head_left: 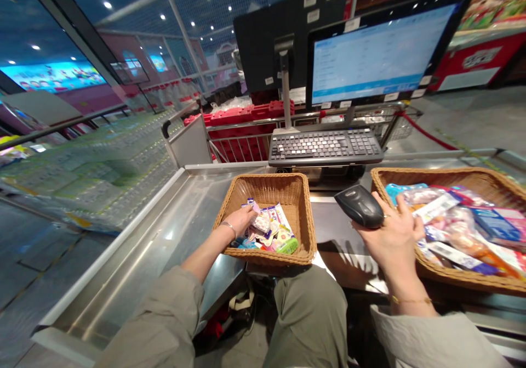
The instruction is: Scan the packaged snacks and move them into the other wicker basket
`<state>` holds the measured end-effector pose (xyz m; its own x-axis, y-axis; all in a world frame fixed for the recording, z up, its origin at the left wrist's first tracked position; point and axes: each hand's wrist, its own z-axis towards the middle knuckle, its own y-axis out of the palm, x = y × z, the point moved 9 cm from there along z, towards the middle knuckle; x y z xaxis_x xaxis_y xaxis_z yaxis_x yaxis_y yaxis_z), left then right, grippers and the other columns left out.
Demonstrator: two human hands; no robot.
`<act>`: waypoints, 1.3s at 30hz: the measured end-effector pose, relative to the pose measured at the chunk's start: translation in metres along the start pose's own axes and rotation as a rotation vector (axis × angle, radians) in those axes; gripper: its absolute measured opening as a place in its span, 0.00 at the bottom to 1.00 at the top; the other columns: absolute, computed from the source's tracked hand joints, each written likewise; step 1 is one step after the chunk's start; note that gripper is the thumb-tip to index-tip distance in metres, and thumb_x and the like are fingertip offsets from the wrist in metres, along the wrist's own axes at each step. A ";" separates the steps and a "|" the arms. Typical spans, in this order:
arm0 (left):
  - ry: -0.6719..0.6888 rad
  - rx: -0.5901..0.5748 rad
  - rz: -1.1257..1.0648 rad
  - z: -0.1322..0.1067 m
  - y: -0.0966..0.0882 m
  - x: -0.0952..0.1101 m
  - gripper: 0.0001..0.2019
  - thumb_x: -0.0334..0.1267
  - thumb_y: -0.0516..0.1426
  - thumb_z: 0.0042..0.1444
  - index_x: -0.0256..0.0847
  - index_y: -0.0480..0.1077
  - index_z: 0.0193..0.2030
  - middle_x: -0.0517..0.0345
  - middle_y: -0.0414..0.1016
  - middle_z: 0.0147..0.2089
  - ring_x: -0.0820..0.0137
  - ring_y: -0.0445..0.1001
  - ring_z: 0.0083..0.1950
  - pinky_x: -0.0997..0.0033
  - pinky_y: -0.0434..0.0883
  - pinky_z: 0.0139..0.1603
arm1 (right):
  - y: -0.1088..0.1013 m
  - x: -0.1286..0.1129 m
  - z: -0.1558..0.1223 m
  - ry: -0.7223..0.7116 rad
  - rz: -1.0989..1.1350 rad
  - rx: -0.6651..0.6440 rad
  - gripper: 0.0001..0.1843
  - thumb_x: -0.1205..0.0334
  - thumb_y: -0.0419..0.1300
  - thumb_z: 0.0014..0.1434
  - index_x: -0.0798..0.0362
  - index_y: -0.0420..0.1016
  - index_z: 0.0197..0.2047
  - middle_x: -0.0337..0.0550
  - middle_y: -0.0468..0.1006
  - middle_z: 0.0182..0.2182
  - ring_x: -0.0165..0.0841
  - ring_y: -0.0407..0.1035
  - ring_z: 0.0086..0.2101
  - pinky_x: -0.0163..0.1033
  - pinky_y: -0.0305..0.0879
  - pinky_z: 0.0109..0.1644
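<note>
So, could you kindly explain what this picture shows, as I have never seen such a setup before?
Of course. There is no robot here: one person works with two bare hands, and the single picture comes from a camera worn on their head, looking forward and down. Two wicker baskets are on the metal counter. The left hand reaches into the middle basket, its fingers at a small packet; whether it is gripped is hard to tell. The right hand holds a black handheld scanner, beside the right-hand basket of packaged goods. Behind are a keyboard and a lit screen.
</note>
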<state>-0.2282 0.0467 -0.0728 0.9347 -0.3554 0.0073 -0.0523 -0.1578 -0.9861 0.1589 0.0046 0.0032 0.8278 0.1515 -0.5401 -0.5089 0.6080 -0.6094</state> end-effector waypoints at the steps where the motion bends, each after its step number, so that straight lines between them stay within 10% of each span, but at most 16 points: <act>1: -0.024 -0.018 0.014 0.000 0.001 -0.001 0.16 0.30 0.54 0.64 0.43 0.73 0.57 0.49 0.73 0.55 0.65 0.78 0.49 0.69 0.74 0.52 | 0.000 0.001 0.000 0.000 -0.001 0.002 0.17 0.50 0.57 0.54 0.48 0.77 0.43 0.51 0.79 0.56 0.55 0.54 0.69 0.71 0.43 0.67; 11: 0.020 -0.008 0.002 0.004 -0.011 0.013 0.19 0.30 0.55 0.65 0.45 0.73 0.61 0.51 0.76 0.58 0.63 0.76 0.58 0.66 0.71 0.61 | 0.002 0.004 -0.001 0.000 0.015 -0.009 0.16 0.50 0.57 0.54 0.47 0.78 0.41 0.49 0.79 0.58 0.56 0.53 0.69 0.72 0.42 0.67; 26: -0.261 -0.003 0.020 0.008 -0.004 -0.016 0.24 0.40 0.66 0.57 0.49 0.74 0.62 0.51 0.79 0.54 0.61 0.80 0.54 0.67 0.75 0.55 | -0.001 0.007 0.000 0.033 0.044 0.003 0.19 0.49 0.57 0.54 0.50 0.79 0.43 0.52 0.79 0.56 0.57 0.55 0.68 0.73 0.41 0.68; 31: -0.259 -0.007 0.079 0.006 -0.004 -0.007 0.17 0.41 0.62 0.62 0.51 0.75 0.58 0.49 0.75 0.64 0.56 0.74 0.64 0.53 0.71 0.63 | -0.002 0.007 -0.001 0.029 0.045 0.010 0.18 0.49 0.57 0.54 0.50 0.79 0.42 0.51 0.79 0.56 0.57 0.55 0.68 0.74 0.42 0.68; 35: -0.157 0.066 0.211 0.005 -0.014 0.009 0.14 0.36 0.59 0.64 0.47 0.75 0.56 0.47 0.57 0.77 0.48 0.48 0.79 0.22 0.45 0.72 | -0.003 0.007 -0.001 0.017 0.043 0.017 0.20 0.50 0.57 0.54 0.50 0.79 0.45 0.51 0.79 0.56 0.57 0.55 0.68 0.74 0.42 0.67; 39: -0.114 0.141 0.289 0.002 -0.026 0.019 0.13 0.33 0.53 0.67 0.45 0.78 0.51 0.47 0.55 0.77 0.44 0.44 0.80 0.11 0.33 0.66 | -0.005 0.008 -0.001 0.025 0.048 0.026 0.23 0.47 0.57 0.54 0.49 0.79 0.47 0.53 0.80 0.55 0.58 0.56 0.68 0.74 0.43 0.67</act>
<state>-0.2087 0.0456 -0.0474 0.9218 -0.2607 -0.2869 -0.2793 0.0668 -0.9579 0.1677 0.0019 0.0015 0.7963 0.1618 -0.5828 -0.5413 0.6206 -0.5673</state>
